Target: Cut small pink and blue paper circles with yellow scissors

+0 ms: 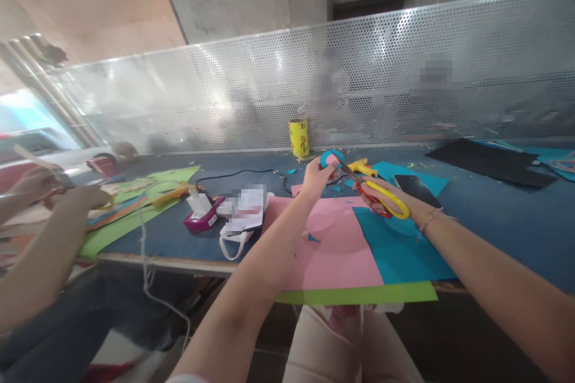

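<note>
My left hand (317,172) pinches a small piece of blue paper (331,157) with a pink patch on it, held up over the table. In my right hand (374,192) is a pair of scissors (390,198) with yellow and red handles. Their blades point up and left and reach the blue piece; whether they are parted I cannot make out. Beneath my hands lie a pink sheet (332,251), a blue sheet (399,257) and a green sheet (359,294) that sticks out past the table's front edge.
A yellow can (299,137) stands by the perforated metal screen (269,84). A phone (417,190) and black paper (485,161) lie to the right. Left of my arm are a purple power strip (202,220) and a white cable (144,245). A co-worker's hands (81,196) are at far left.
</note>
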Tool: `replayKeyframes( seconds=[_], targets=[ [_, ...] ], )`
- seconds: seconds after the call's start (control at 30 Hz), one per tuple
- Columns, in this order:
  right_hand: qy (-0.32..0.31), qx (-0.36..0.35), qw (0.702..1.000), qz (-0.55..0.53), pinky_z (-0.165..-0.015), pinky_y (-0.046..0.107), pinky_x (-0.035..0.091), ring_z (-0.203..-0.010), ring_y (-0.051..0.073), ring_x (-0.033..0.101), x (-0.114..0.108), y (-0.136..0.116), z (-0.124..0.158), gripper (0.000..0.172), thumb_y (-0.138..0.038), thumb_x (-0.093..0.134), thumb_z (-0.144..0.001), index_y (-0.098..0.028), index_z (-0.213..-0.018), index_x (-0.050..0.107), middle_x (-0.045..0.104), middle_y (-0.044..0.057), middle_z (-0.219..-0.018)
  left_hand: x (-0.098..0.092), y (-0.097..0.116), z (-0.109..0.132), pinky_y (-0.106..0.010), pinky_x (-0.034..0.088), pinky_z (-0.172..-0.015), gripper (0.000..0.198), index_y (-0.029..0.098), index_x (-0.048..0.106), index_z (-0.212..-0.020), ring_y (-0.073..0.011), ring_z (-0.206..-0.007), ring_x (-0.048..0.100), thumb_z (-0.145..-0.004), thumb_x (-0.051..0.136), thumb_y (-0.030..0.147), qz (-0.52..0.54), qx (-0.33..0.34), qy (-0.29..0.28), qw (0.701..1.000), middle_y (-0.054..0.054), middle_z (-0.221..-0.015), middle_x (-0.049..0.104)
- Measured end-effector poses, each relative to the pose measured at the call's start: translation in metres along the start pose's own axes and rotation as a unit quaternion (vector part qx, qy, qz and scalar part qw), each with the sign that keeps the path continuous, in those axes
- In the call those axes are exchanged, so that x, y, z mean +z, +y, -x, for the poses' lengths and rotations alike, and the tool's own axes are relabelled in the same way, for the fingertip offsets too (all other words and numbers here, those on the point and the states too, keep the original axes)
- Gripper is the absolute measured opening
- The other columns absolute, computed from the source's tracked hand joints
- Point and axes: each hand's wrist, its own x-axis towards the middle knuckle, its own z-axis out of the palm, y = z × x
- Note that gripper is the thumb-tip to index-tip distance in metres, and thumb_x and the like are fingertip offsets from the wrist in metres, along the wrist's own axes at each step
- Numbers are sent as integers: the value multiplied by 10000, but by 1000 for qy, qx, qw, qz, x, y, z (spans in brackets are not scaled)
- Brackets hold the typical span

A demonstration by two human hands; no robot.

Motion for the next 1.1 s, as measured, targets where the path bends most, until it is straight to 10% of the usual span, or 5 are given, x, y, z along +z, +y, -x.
replayKeyframes(
  seconds=[1.1],
  targets=[
    [22,-2,999,37,-320,203,274,-338,60,307,12,-8,8,482,-710,496,-847,-232,-907,464,438,-79,-493,5,-1,2,-228,491,-599,212,154,593,-776,-62,-527,524,-691,753,265,74,0,-3,997,32,-654,588]
  ],
)
